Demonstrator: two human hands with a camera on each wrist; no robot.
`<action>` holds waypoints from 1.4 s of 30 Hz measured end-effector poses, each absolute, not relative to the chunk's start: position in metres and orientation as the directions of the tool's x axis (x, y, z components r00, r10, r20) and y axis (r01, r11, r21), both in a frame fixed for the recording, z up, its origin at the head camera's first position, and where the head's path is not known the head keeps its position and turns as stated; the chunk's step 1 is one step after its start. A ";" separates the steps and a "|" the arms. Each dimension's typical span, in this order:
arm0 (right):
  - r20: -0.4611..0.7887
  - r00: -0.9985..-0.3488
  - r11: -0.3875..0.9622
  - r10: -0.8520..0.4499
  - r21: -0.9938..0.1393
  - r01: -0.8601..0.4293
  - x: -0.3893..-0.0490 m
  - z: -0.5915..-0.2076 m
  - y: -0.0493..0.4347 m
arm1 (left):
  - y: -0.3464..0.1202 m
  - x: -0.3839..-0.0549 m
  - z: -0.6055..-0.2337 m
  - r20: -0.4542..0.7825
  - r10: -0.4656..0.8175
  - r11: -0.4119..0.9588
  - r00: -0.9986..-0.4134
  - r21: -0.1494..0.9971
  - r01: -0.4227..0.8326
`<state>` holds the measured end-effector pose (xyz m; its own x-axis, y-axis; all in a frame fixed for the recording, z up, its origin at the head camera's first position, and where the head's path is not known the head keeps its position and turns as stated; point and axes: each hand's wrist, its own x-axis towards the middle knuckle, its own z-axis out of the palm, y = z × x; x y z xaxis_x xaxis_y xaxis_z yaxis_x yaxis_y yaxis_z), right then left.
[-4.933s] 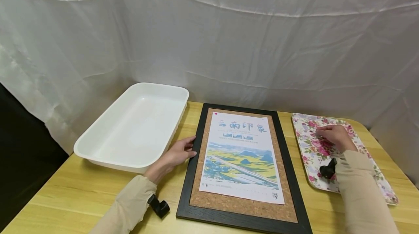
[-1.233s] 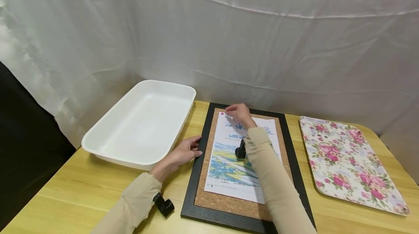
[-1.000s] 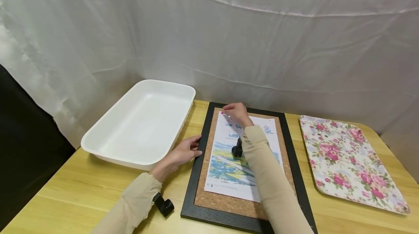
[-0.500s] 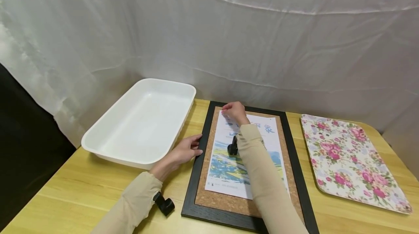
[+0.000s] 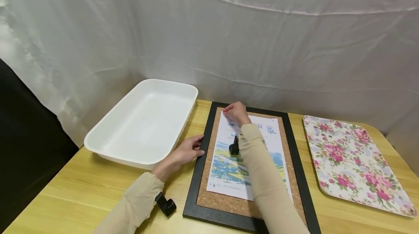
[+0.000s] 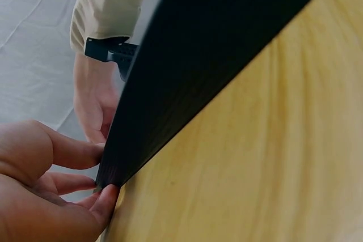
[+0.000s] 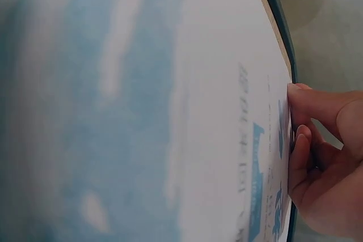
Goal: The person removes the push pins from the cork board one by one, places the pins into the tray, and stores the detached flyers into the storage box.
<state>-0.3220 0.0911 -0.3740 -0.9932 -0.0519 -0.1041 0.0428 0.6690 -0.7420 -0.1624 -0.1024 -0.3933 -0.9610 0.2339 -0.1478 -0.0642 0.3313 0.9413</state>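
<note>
Nearest you, your left sleeve (image 5: 129, 201) crosses the bench (image 5: 72, 194) from below, a black wrist device (image 5: 166, 205) at its cuff, while your right sleeve (image 5: 266, 179) reaches up over the near border of the black frame (image 5: 222, 218). The frame lies flat, with cork (image 5: 226, 203) inside its border and a printed poster (image 5: 227, 172) on the cork, partly covered by your right arm. Your left grip (image 5: 183, 153) is at the frame's left side: thumb and fingers are slightly apart and clasp that edge between them, as the left wrist view shows closely. Farther up, your right grip (image 5: 238, 113) is drawn together at the poster's top left corner, thumb and fingertip pinching a pink pin (image 5: 224, 112); only a sliver of it shows, and you cannot tell how deep it sits. To the right, apart from the frame, lies a floral tray (image 5: 356, 165). A deep white tray (image 5: 140, 128) stands left of the frame, behind your left wrist. Behind everything hangs a pale grey curtain (image 5: 245, 45).
</note>
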 end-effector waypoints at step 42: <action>-0.099 -0.993 0.632 -0.059 -0.774 0.040 -0.322 -0.380 0.102 | -0.098 -0.167 -0.396 -0.137 0.256 0.313 -0.957 0.948 -0.052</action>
